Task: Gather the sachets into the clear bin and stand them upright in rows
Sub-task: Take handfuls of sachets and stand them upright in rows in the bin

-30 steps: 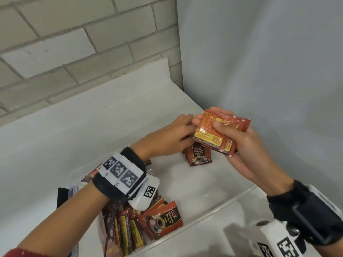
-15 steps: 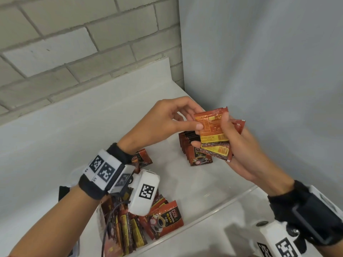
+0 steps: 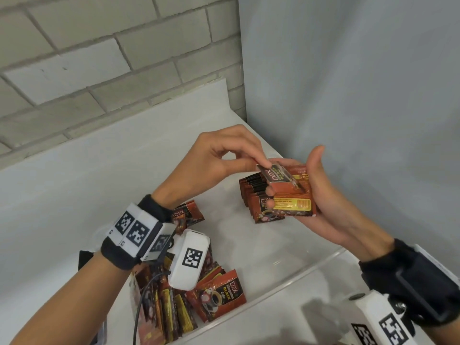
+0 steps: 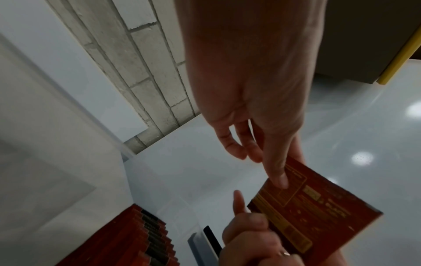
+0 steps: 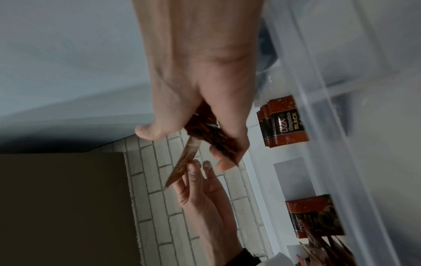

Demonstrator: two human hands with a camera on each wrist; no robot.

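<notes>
Left hand [image 3: 219, 155]: fingers pinch the top edge of one sachet [image 3: 278, 174], tilted, printed face up, held over the stack in the right hand.
Right hand [image 3: 323, 195]: palm up, thumb raised, fingers curled under a held stack [image 3: 291, 202] of sachets lying flat with the yellow-panel backs up.
Sachet long axis: in the head view the held stack's long side runs left to right across the palm; the pinched sachet slants from upper left to lower right.
Clear bin [image 3: 293, 272]: transparent plastic with a thin glossy rim, on the white desk [image 3: 62, 195] in the corner between brick wall and plain wall.
Standing row [image 3: 251, 192]: sachets upright, packed face to face at the bin's far right corner, just beside the right hand's fingers.
Loose pile [image 3: 216, 295]: flat and overlapping at the bin's near left end; one more sachet [image 3: 188, 214] lies beside the left wrist.
Left wrist view only: the row's serrated top edges [image 4: 145, 230]; thumb pressed on the pinched sachet's back [image 4: 318, 207].
Right wrist view only: the pinched sachet edge-on [image 5: 182, 162], thin and foil-like; the row's front label [image 5: 287, 122] reads "D2X BLACK".
Material: glossy red-brown foil, rectangular, crimped ends.
</notes>
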